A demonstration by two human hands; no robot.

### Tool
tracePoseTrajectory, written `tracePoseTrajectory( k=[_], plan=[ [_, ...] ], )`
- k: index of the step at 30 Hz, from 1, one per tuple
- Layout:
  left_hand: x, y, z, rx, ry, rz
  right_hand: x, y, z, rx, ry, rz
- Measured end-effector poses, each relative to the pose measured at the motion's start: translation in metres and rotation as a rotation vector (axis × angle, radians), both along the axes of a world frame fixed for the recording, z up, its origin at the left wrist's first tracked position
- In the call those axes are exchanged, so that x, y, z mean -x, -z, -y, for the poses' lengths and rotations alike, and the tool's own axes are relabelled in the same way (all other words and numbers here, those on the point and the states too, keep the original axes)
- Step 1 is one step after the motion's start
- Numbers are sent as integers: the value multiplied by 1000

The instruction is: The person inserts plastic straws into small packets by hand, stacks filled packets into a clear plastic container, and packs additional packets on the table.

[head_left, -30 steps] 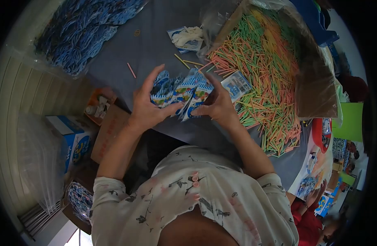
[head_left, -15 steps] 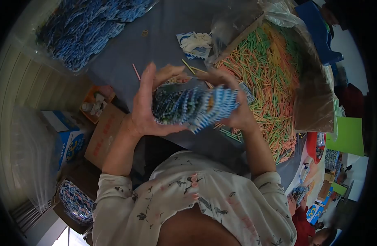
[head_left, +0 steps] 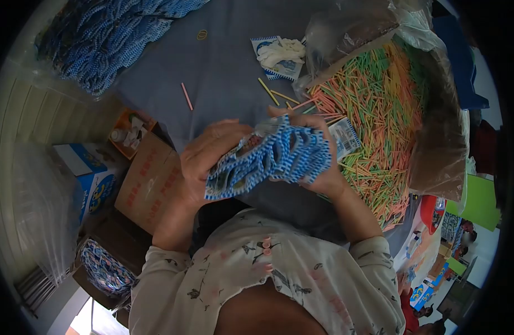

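A thick stack of small packets (head_left: 268,159) with blue-and-white striped edges is held between both hands above the grey tabletop. My left hand (head_left: 209,151) is closed around the stack's left end. The other end sits in my right hand (head_left: 328,173), whose fingers are partly hidden behind the packets. The striped edges face up and are slightly fanned apart. Just right of my right hand, a single packet (head_left: 344,138) with a barcode lies beside the heap of thin coloured sticks (head_left: 374,123). A pink stick (head_left: 187,96) lies on the tabletop beyond my left hand.
A plastic-lined carton (head_left: 441,151) holds the sticks. White gloves (head_left: 280,53) lie on packets, and rubber bands (head_left: 201,35) lie nearby. Many packets (head_left: 123,39) are heaped at far left. A cardboard box (head_left: 148,184) and an orange bin (head_left: 128,134) stand left.
Both hands have closed in on the stack, which was blurred and looser between spread fingers. The packets' striped edges now line up across it. The view has shifted slightly.
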State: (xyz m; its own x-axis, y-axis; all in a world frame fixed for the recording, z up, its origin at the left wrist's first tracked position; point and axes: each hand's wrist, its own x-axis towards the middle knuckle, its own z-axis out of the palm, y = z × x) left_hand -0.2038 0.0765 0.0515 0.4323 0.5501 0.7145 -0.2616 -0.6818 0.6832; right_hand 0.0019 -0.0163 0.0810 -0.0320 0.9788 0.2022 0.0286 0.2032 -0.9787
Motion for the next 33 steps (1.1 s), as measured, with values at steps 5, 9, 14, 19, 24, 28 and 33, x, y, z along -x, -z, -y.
tracePoseTrajectory(
  k=[5, 9, 14, 19, 24, 28, 33],
  plan=[
    [-4, 10, -13, 192, 2, -133, -6, 15, -9, -58, -22, 41],
    [9, 11, -18, 143, 40, -261, -6, 19, -10, 61, -10, 153],
    [20, -2, -16, 36, -16, -331, -13, -10, -6, -36, -23, 362],
    [18, -10, 2, 183, -46, -398, -16, -35, -10, -89, -18, 649],
    [16, -6, 7, 220, -82, -411, -11, -67, -27, -71, -207, 1131],
    [21, -18, -2, -56, -94, -662, -7, -71, -35, -111, -193, 1144],
    [14, -21, 5, 25, -96, -610, -1, -71, -45, -38, -275, 915]
  ],
)
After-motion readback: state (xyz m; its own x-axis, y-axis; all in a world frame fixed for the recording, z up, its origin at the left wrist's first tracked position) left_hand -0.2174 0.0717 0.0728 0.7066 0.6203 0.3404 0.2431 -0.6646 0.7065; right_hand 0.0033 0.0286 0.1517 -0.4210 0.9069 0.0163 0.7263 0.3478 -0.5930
